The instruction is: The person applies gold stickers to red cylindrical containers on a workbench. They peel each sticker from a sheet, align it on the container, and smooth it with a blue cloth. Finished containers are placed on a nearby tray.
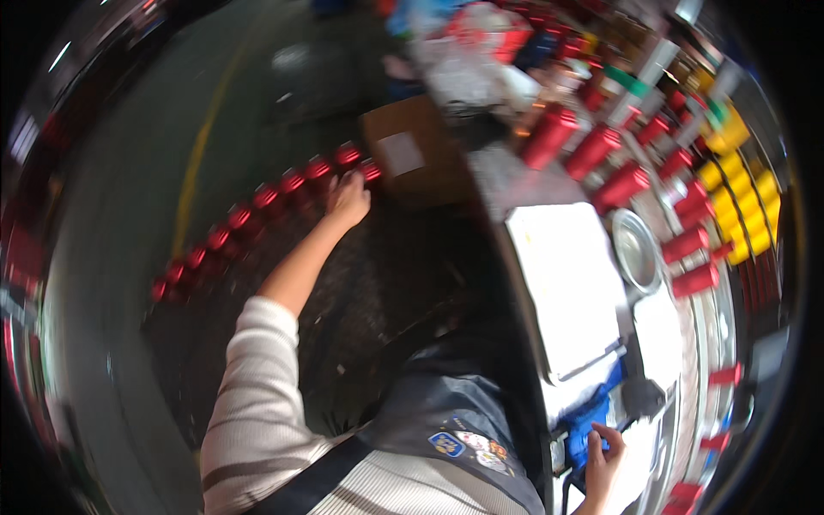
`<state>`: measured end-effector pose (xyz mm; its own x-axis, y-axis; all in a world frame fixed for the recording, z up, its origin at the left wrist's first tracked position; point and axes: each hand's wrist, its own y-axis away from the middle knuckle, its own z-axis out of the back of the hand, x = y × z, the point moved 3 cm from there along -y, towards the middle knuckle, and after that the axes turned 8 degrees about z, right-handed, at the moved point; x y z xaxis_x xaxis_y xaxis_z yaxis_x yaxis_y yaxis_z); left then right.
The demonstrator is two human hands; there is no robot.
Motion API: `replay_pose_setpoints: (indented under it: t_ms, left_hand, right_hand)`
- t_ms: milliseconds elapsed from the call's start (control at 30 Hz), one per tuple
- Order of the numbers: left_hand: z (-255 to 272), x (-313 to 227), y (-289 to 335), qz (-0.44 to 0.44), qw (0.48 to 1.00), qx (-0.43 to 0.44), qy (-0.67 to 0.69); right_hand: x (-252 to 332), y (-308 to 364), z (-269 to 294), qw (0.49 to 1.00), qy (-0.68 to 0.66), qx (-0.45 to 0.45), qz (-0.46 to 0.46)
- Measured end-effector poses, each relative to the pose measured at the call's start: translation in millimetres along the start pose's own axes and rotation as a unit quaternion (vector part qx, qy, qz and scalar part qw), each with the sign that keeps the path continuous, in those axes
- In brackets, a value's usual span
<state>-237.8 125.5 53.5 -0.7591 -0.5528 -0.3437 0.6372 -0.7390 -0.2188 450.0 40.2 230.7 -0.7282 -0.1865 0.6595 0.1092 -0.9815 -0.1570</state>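
My left hand (348,202) reaches out at arm's length to the far end of a curved row of shiny red metal cylinders (266,196). Its fingers touch or nearly touch the end red cylinder (371,169); blur hides whether they close around it. My right hand (603,459) is low on the right, over the workbench, with thumb and forefinger curved apart and nothing visible between them. Just beyond it lies a blue object with a dark end (592,416), its kind too blurred to tell.
A cardboard box (416,154) stands beside the row's far end. On the workbench to my right are a white tray or board (568,283), a round metal bowl (637,251) and several red cylinders (620,186). Stacked yellow pieces (742,206) are farther right. A yellow line (199,154) crosses the floor.
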Motion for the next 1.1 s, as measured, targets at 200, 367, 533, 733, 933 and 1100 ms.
replay_pose_setpoints:
  t_ms: [200, 367, 533, 733, 933, 1100]
  left_hand:
    - [73, -206, 9, -0.171, 0.855, -0.090, 0.482]
    - [100, -378, 62, -0.342, 0.824, 0.007, 0.451]
    - [43, -456, -40, -0.233, 0.888, -0.242, 0.314]
    - [22, -411, -128, 0.005, 0.971, -0.155, 0.181]
    - [53, -367, -116, -0.160, 0.915, -0.245, 0.277]
    - [139, -423, 27, -0.210, 0.816, 0.129, 0.523]
  right_hand:
    - [32, -2, 25, 0.991, -0.028, -0.034, -0.128]
    - [17, 23, 26, 0.982, -0.069, -0.102, -0.140]
    - [-17, 72, 30, 0.965, -0.047, -0.187, -0.176]
    - [-52, 106, 53, 0.938, -0.013, -0.229, -0.261]
    - [-49, 48, 55, 0.963, -0.101, -0.169, -0.181]
    - [-42, 11, 45, 0.986, -0.067, -0.137, -0.070]
